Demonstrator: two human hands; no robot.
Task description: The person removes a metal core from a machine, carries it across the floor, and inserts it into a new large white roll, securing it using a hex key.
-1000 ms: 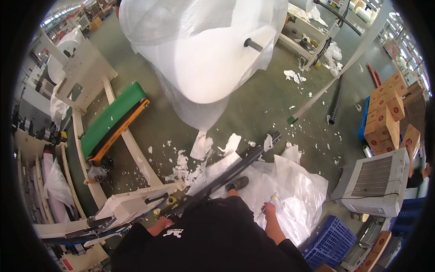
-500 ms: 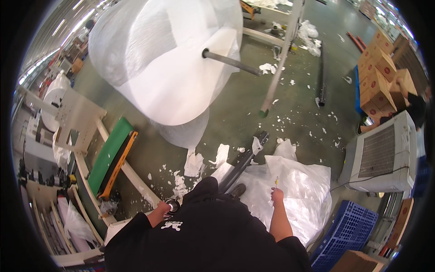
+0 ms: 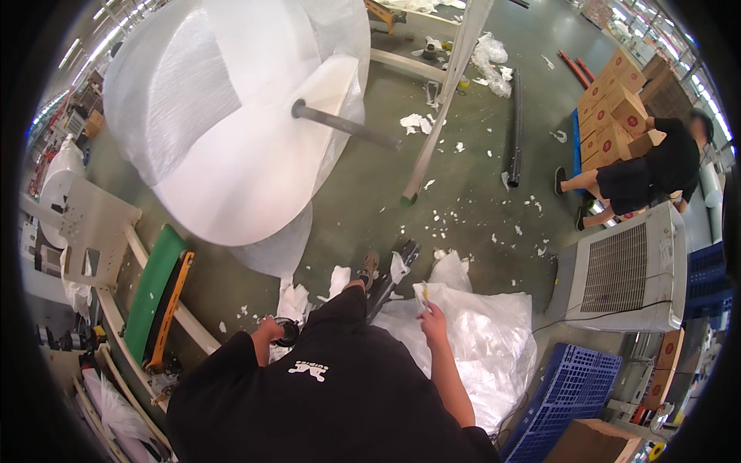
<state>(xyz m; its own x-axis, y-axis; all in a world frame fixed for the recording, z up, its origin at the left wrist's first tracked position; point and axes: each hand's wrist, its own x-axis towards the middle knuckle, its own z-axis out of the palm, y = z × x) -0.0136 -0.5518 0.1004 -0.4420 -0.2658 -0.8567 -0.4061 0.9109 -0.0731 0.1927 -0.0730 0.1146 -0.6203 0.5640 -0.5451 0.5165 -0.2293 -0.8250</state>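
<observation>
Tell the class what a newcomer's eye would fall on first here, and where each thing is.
Probably the huge white roll, partly wrapped in clear film, which fills the upper left, a dark bar jutting from its face. Next, perhaps, the crumpled plastic sheet below and right of centre, seen past the right hand, and the bright green panel at left. Then the stacked cardboard boxes at upper right, beside a co-worker.

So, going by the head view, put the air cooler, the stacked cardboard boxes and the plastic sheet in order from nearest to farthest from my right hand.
From your right hand:
1. Plastic sheet, spread out below the hand and to its right.
2. Air cooler, farther out to the right.
3. Cardboard boxes, ahead and to the right, beyond the cooler.
</observation>
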